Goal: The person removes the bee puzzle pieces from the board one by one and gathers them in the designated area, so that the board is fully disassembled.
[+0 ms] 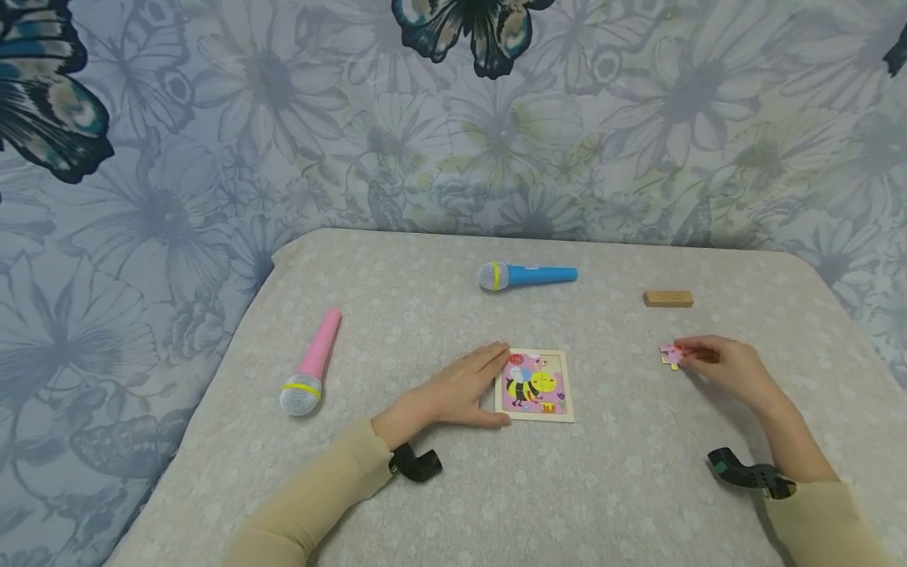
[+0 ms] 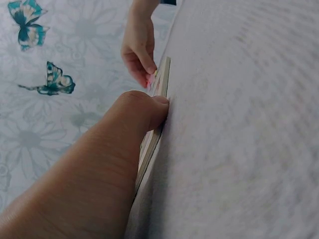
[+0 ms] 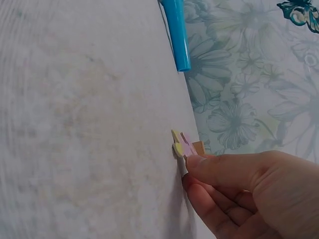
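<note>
A small square wooden puzzle board (image 1: 533, 420) with a bee picture lies on the table. My left hand (image 1: 460, 390) holds its left side, fingers at the upper left corner and thumb along the lower edge. In the left wrist view, the thumb (image 2: 144, 109) presses against the rim of the board (image 2: 149, 152). Well to the right, my right hand (image 1: 730, 370) pinches a pink and yellow puzzle piece (image 1: 671, 356) between thumb and fingers. The right wrist view shows this piece (image 3: 183, 144) edge-on beyond the thumb tip; its gripped end is hidden.
A blue toy microphone (image 1: 538, 275) lies behind the board, and a pink one (image 1: 320, 346) lies to the left. Beyond the right hand is a small wooden block (image 1: 668, 299). A patterned cloth covers the table (image 1: 397, 291), with a floral wall covering (image 1: 510, 150) behind.
</note>
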The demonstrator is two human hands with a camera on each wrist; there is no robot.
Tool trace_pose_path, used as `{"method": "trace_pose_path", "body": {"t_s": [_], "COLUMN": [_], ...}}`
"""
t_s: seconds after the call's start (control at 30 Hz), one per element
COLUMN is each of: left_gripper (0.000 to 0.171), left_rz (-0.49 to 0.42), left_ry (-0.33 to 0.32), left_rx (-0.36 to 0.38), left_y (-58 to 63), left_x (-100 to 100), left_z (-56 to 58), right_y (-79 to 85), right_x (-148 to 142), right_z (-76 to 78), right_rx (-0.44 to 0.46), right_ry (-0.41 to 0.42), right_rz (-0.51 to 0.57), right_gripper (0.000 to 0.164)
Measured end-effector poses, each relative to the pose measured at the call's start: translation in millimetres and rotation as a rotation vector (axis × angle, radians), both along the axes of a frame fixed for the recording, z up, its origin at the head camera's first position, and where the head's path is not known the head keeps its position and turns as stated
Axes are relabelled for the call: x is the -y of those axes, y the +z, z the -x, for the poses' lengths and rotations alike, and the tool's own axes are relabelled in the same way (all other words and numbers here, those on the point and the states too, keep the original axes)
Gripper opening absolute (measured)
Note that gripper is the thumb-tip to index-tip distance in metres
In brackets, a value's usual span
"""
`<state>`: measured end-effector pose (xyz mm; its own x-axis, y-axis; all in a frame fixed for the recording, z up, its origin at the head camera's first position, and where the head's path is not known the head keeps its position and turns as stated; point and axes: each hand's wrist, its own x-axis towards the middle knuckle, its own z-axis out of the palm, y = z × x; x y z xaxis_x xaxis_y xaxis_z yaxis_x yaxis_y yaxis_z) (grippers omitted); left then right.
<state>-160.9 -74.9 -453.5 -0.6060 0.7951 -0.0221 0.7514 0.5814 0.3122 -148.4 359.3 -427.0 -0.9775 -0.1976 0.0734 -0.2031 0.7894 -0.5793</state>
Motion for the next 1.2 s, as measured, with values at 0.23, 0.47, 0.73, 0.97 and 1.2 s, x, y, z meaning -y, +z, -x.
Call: {"method": "trace_pose_path", "body": {"t_s": [0.23,0.47,0.73,0.97,1.2], "left_gripper": [0.101,0.101,0.101,0.101,0.100], "left_rz": [-0.014,-0.010,-0.010,-0.005,-0.005], "left_ry": [-0.001,-0.005,-0.008,-0.011,-0.003], "left_rx": [-0.005,-0.008,-0.015,0.000,0.006], "left_y": [-2.1,-2.6,-2.4,-3.0,-3.6], "left_x": [0,1,0,1,1], "left_z": [0.1,-0.4,0.7,1.3,1.2], "right_y": [0.8,19.8,22.4,7.3,-2.2], "right_x": [4,40,125,165,171], "right_z": [5.9,-1.5,-13.3,-25.2,-27.3], "right_rx": [-0.023,-0.110,-0.132,-0.081,-0.089], "right_ry": [0.005,0.045,0.296,0.354,0.298], "right_rz": [-0.082,-0.015,0.066,-0.027,-0.103], "right_gripper": [0.033,0.035,0.037,0.039,0.041]}}
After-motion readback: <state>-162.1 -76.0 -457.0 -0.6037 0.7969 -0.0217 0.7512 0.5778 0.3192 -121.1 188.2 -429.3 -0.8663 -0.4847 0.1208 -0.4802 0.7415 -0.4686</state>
